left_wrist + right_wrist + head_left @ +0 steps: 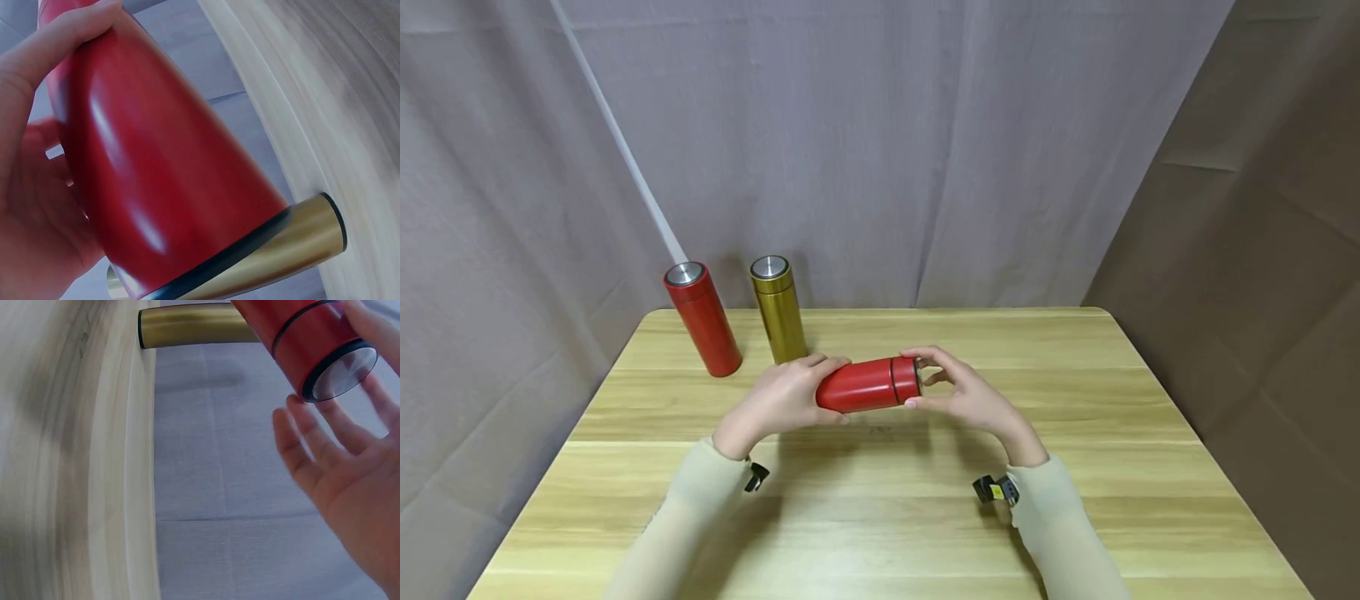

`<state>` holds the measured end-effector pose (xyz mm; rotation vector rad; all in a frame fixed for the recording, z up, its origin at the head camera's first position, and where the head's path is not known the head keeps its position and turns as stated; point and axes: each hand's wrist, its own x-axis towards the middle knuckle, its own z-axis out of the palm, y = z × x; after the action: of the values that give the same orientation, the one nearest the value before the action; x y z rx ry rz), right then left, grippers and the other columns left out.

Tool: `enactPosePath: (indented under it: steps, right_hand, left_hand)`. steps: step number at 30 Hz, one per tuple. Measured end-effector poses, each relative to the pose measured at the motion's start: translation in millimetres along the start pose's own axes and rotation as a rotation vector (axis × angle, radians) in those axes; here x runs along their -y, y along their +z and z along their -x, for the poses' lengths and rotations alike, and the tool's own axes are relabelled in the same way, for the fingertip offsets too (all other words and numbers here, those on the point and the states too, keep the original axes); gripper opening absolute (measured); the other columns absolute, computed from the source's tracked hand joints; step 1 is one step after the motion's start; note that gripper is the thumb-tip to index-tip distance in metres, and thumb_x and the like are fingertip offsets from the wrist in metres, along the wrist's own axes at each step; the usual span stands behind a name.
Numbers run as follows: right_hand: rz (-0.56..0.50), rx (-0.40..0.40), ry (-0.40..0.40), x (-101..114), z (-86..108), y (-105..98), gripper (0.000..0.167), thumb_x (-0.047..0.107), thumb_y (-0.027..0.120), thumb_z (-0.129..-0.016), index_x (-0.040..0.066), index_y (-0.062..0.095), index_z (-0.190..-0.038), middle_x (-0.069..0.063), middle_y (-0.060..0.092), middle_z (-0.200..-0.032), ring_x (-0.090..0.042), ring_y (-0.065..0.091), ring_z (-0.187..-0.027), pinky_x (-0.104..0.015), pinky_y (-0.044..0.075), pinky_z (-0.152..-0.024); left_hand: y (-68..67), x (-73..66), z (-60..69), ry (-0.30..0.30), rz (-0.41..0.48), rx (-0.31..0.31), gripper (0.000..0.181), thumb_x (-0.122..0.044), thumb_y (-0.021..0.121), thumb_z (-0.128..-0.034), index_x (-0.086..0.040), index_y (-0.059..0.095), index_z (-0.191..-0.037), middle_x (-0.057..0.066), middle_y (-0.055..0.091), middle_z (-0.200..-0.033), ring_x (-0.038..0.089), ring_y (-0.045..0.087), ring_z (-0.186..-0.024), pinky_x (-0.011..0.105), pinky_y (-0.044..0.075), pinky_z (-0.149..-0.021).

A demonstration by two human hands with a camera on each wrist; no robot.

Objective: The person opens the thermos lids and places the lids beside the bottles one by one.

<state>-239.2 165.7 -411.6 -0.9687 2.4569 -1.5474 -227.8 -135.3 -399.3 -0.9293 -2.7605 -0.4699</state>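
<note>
A red thermos bottle is held above the table, lying nearly level, its lidded end to the right. My left hand grips its base end, the thumb along the near side; in the left wrist view the palm and some fingers wrap the red body. At the lid end, my right hand spans the lid with thumb and index finger. The right wrist view shows the lid's silver top, with the other fingers spread just beyond it.
A gold thermos stands upright behind my left hand, its lower part partly hidden. Another red thermos stands farther left. The wooden table ends at a grey curtain; a brown cloth hangs at the right.
</note>
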Motion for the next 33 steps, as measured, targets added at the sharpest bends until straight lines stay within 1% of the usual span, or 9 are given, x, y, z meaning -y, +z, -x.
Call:
enactPosePath:
  steps: [4,8,11,14,18,23,26,29,33]
  right_hand:
    - [0.145,-0.019,0.039,-1,-0.9,3,0.063,0.032,0.072,-0.094,0.016,0.046,-0.149,-0.006,0.051,-0.145,-0.026,0.051,-0.127,-0.048,0.047,-0.097]
    - [0.222,0.01,0.11,-3,-2.5,9,0.06,0.042,0.061,-0.1,0.013,0.045,-0.149,-0.01,0.057,-0.133,-0.024,0.057,-0.115,-0.042,0.051,-0.09]
    - [0.182,0.031,0.155,-5,-2.3,12,0.058,0.042,0.06,-0.101,0.009,0.048,-0.147,-0.009,0.063,-0.118,-0.021,0.063,-0.098,-0.038,0.053,-0.081]
    - [0.139,0.027,0.171,-7,-1.1,12,0.055,0.04,0.062,-0.1,0.009,0.05,-0.144,-0.008,0.065,-0.112,-0.02,0.062,-0.094,-0.037,0.052,-0.08]
    - [0.1,0.015,0.155,-5,1.9,10,0.055,0.039,0.068,-0.096,0.015,0.052,-0.143,-0.006,0.064,-0.114,-0.022,0.06,-0.102,-0.042,0.052,-0.084]
    - [0.085,0.001,0.079,-5,6.5,7,0.06,0.031,0.078,-0.089,0.021,0.051,-0.143,-0.004,0.059,-0.126,-0.024,0.057,-0.109,-0.05,0.048,-0.094]
    - [0.069,-0.014,0.046,-6,8.6,7,0.066,0.026,0.082,-0.086,0.02,0.05,-0.144,-0.004,0.055,-0.133,-0.026,0.057,-0.108,-0.054,0.046,-0.095]
    - [0.07,-0.034,0.044,-7,9.4,6,0.073,0.026,0.084,-0.084,0.019,0.047,-0.147,-0.005,0.054,-0.136,-0.026,0.058,-0.11,-0.053,0.046,-0.096]
    - [0.103,-0.04,0.08,-8,8.4,5,0.077,0.03,0.081,-0.087,0.016,0.042,-0.152,-0.007,0.056,-0.134,-0.024,0.057,-0.114,-0.045,0.051,-0.092]
  left_hand:
    - [2.8,-1.9,4.4,-0.004,-0.037,-0.005,0.074,-0.045,0.09,-0.0699,-0.017,0.062,-0.133,0.001,0.066,-0.109,0.016,0.063,-0.085,0.038,0.052,-0.067]
    - [6.0,-2.9,7.4,0.013,-0.076,-0.021,0.074,-0.044,0.09,-0.0694,-0.017,0.063,-0.133,0.002,0.066,-0.109,0.017,0.065,-0.086,0.04,0.052,-0.065]
    - [7.8,-2.9,8.7,0.021,-0.087,-0.025,0.075,-0.045,0.09,-0.0689,-0.017,0.063,-0.133,0.002,0.066,-0.109,0.017,0.065,-0.086,0.041,0.053,-0.064]
    - [8.8,-2.5,9.0,0.023,-0.088,-0.027,0.075,-0.045,0.09,-0.0683,-0.017,0.063,-0.133,0.001,0.066,-0.109,0.018,0.065,-0.086,0.041,0.052,-0.063]
    - [9.3,-2.0,7.8,0.022,-0.079,-0.028,0.077,-0.045,0.09,-0.0682,-0.017,0.062,-0.134,0.002,0.066,-0.11,0.018,0.065,-0.088,0.042,0.052,-0.064]
    - [9.7,-1.5,5.8,0.021,-0.059,-0.023,0.076,-0.043,0.09,-0.0688,-0.018,0.062,-0.135,0.002,0.066,-0.111,0.018,0.064,-0.089,0.041,0.052,-0.065]
    - [8.8,-1.7,4.9,0.024,-0.055,-0.013,0.075,-0.044,0.089,-0.0701,-0.019,0.061,-0.135,0.002,0.066,-0.111,0.017,0.063,-0.088,0.04,0.051,-0.065]
    - [7.5,-2.0,4.1,0.028,-0.048,-0.006,0.075,-0.045,0.088,-0.071,-0.018,0.061,-0.136,0.001,0.065,-0.11,0.016,0.063,-0.087,0.039,0.051,-0.065]
    - [6.3,-2.5,3.6,0.031,-0.052,-0.016,0.076,-0.046,0.088,-0.0714,-0.017,0.061,-0.136,0.002,0.065,-0.109,0.015,0.063,-0.086,0.038,0.051,-0.067]
